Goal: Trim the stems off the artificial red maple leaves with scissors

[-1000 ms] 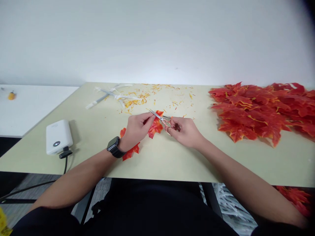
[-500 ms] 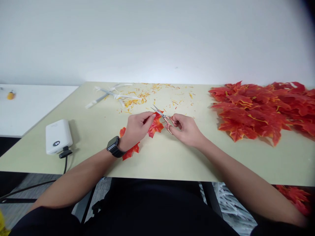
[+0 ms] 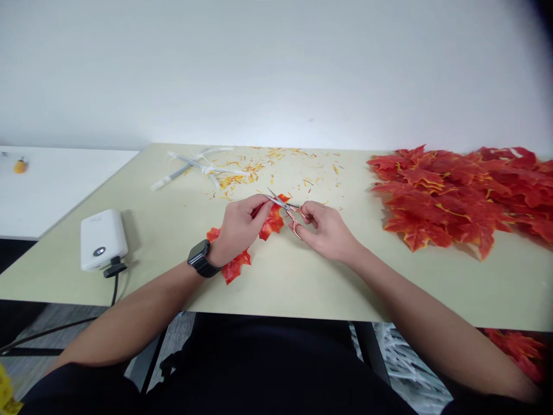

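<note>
In my left hand (image 3: 243, 226), thumb and forefinger pinch a red-orange maple leaf (image 3: 272, 222) near the middle of the table. My right hand (image 3: 327, 230) has its fingers in the handles of small scissors (image 3: 292, 212) with copper-coloured loops. The scissor blades are parted and lie across the upper edge of the leaf, close to my left fingertips. Another red leaf part (image 3: 235, 266) shows below my left hand, beside the black watch; whether it joins the held leaf is hidden by the hand.
Yellow and orange clippings (image 3: 235, 180) litter the table's far side. White plastic strips (image 3: 196, 164) lie behind my left hand. A white power bank (image 3: 103, 239) with a black cable sits at left. Red maple leaves (image 3: 440, 196) are heaped at right, and more show below the table edge.
The scissor blades stand wider apart and have shifted slightly left. The held leaf has turned a little, and the lower leaf part has moved slightly right.
</note>
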Motion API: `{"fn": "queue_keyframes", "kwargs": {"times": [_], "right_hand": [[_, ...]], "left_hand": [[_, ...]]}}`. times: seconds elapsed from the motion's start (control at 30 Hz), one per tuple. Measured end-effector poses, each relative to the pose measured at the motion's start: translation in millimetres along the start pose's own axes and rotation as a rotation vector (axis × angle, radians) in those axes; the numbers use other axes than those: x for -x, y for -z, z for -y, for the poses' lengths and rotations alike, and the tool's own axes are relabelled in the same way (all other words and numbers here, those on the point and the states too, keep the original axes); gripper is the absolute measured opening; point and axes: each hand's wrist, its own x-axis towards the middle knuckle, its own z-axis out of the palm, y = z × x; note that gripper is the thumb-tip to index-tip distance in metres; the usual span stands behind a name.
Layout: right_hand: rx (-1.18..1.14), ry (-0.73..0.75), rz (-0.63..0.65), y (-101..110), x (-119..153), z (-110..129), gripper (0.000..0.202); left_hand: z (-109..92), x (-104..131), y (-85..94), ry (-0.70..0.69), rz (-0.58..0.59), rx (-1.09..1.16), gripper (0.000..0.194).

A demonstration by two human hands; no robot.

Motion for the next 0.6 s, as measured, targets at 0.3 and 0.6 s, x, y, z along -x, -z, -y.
{"fn": "queue_keyframes", "kwargs": {"times": [0.3,0.6], "right_hand": [[0.003,0.013,0.01,-0.1,0.4,0.3,0.031],[-0.004,0.008,0.022,-0.5,0.5,1.2,0.033]], "left_hand": [[-3.8,0.1,0.7,-0.008,-0.016,0.023,0.027],[-3.5,1.7,1.1,-0.061,-0.022,-0.036,0.031]]}}
